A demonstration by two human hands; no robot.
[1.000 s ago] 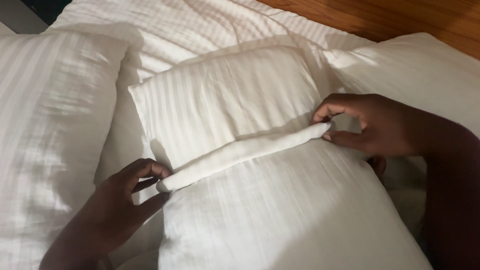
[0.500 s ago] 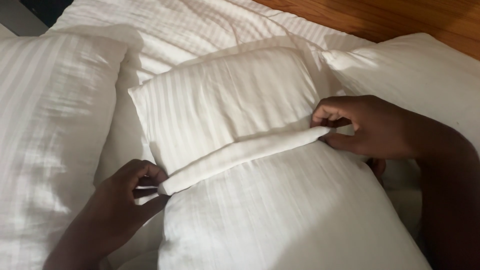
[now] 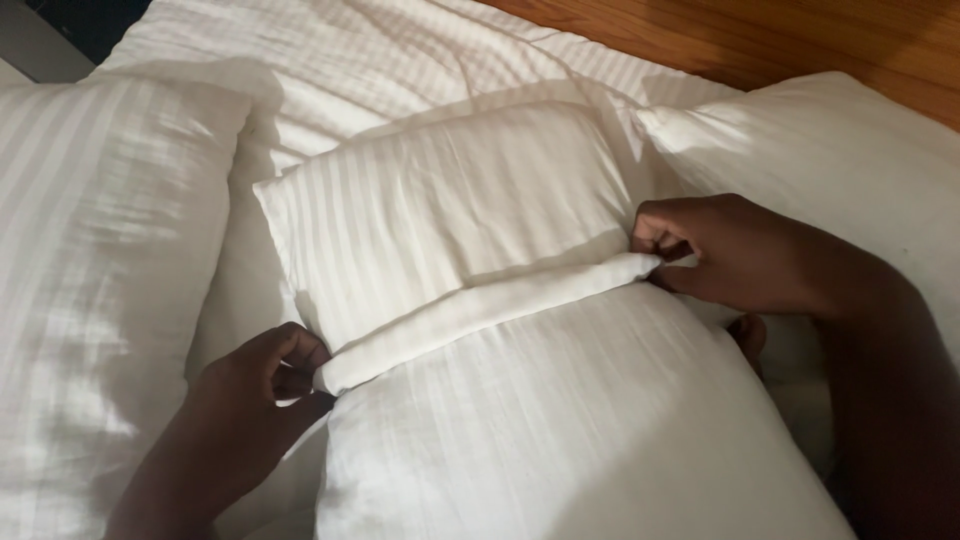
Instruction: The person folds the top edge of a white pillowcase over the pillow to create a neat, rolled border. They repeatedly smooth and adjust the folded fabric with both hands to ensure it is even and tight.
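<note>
A white striped pillow (image 3: 560, 420) lies in front of me, its pillowcase opening rolled into a thick folded edge (image 3: 490, 305) that runs across the middle. My left hand (image 3: 245, 400) pinches the left end of that folded edge. At the right end, my right hand (image 3: 730, 250) grips the same edge with curled fingers. The upper part of the pillow (image 3: 440, 210) sticks out beyond the fold.
Another white striped pillow (image 3: 100, 280) lies at the left and a third (image 3: 850, 160) at the right. A rumpled white striped sheet (image 3: 400, 60) covers the bed behind. A wooden floor (image 3: 800, 40) shows at the top right.
Both hands kept hold of the folded edge. My right hand closed tighter on its end; the fold shifted slightly.
</note>
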